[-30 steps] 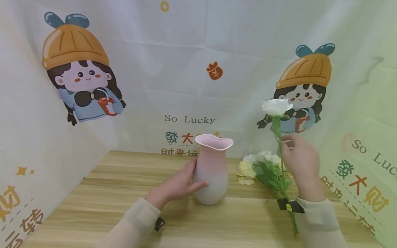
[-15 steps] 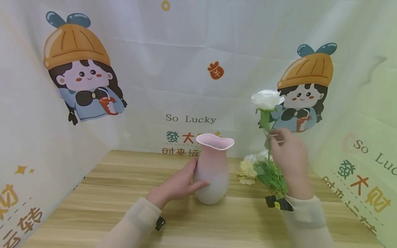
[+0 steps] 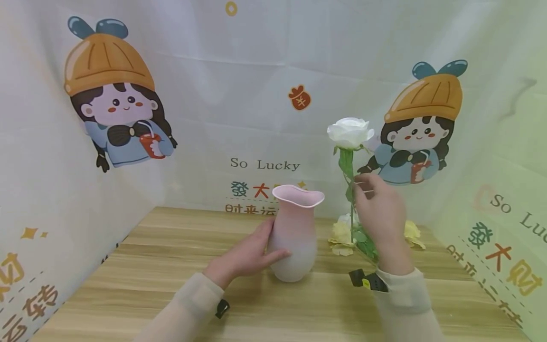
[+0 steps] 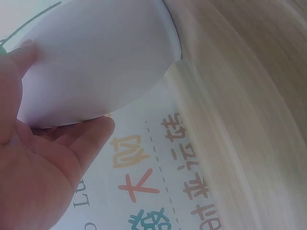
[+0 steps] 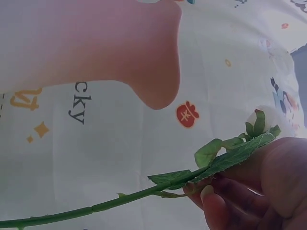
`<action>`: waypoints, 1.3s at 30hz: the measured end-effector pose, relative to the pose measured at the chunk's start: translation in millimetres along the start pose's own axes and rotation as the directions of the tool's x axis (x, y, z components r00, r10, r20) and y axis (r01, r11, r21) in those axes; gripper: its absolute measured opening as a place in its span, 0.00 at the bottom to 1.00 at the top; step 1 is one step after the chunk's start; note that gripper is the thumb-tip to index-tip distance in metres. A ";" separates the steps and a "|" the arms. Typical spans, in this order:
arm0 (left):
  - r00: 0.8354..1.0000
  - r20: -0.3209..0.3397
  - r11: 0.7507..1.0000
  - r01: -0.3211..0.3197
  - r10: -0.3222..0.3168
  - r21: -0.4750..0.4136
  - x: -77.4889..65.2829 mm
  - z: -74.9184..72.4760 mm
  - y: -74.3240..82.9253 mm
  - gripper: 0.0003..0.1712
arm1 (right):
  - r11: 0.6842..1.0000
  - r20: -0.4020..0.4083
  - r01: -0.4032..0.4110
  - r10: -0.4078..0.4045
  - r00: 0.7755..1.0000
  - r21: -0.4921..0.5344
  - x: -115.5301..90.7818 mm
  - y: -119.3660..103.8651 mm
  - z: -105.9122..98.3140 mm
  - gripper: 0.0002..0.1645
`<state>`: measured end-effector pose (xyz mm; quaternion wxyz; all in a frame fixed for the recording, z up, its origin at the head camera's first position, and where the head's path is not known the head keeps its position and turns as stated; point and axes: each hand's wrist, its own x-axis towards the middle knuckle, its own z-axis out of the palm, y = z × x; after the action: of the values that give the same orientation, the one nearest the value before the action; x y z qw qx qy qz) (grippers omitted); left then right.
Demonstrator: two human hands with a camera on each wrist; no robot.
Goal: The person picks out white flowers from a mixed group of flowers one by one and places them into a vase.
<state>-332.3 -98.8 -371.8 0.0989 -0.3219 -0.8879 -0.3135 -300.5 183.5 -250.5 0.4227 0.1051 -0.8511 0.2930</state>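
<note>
A pink-to-white vase [image 3: 294, 237] with a wavy rim stands upright on the table in the head view. My left hand [image 3: 245, 254] holds its left side, thumb across the front and the other fingers behind; the left wrist view shows the vase [image 4: 96, 57] between thumb and fingers. To the right of the vase, my right hand [image 3: 380, 218] pinches the green stem of a white rose [image 3: 350, 133], held upright with its bloom above the vase rim. In the right wrist view the thorny stem [image 5: 139, 195] and leaves run out from my fingertips.
Behind my right hand lie more flowers: a yellow one [image 3: 342, 237], another yellow bloom [image 3: 412, 232], partly hidden white petals and green leaves [image 3: 365, 242]. The wooden table [image 3: 171, 266] meets a printed cloth backdrop [image 3: 222, 109] at the back and both sides.
My right hand has carried the white rose leftward toward the vase, the bloom rising a little. The stem has come away from above the lying flowers. My left hand and the vase stay put.
</note>
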 end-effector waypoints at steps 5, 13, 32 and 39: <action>1.000 -0.001 1.000 -0.009 0.009 0.000 0.1 0.0 -0.3 0.53 | 0.999 -0.073 0.017 -0.013 0.997 0.052 1.0 -5.9 0.2 0.09; 1.000 0.005 1.000 -0.012 0.012 -0.001 -0.5 -0.8 1.3 0.53 | 0.982 -0.277 0.100 -0.053 0.959 0.161 1.0 -8.2 -5.7 0.08; 1.000 -0.002 1.000 -0.015 0.015 -0.003 -1.1 0.0 -1.1 0.53 | 0.677 -0.518 0.408 -0.046 0.854 0.612 -5.7 -51.5 -20.0 0.10; 1.000 -0.002 1.000 -0.022 0.022 0.004 -1.1 -0.8 -0.3 0.53 | 0.528 -0.489 0.425 -0.022 0.872 0.735 -6.5 -53.1 -16.1 0.10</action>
<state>-331.7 -100.0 -371.7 0.1041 -0.3313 -0.8848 -0.3108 -263.2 149.7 -226.3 0.5312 0.3359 -0.4787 0.6131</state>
